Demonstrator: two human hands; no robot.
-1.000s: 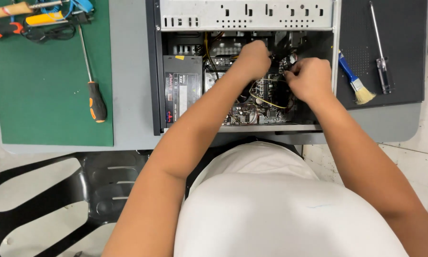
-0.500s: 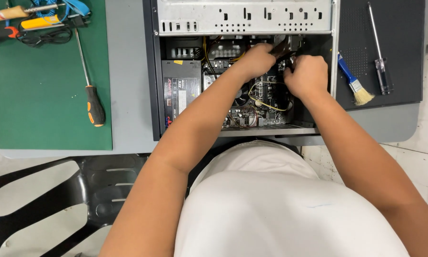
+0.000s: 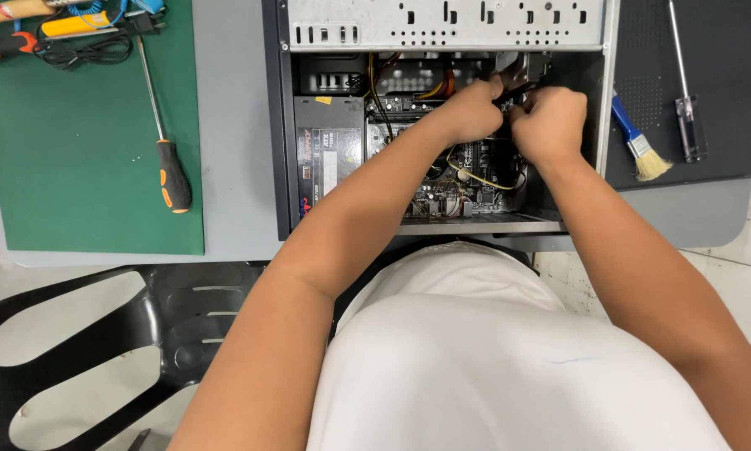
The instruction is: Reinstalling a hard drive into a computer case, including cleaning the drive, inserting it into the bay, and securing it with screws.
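Two hands (image 3: 513, 117) in one computer case (image 3: 442, 25), two screwdrivers (image 3: 168, 134)

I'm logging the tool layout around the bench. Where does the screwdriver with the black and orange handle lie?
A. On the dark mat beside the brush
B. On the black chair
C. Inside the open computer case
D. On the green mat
D: the screwdriver with the black and orange handle lies on the green mat, left of the open computer case.

Worktop (image 3: 233, 125): grey. Mat (image 3: 83, 150) at 9 o'clock: green. Screwdriver (image 3: 173, 174): black-and-orange handle. Brush (image 3: 640, 149) at 3 o'clock: blue handle, pale bristles. Case (image 3: 442, 23): silver panel, black frame; yellow cable (image 3: 474, 177) inside.
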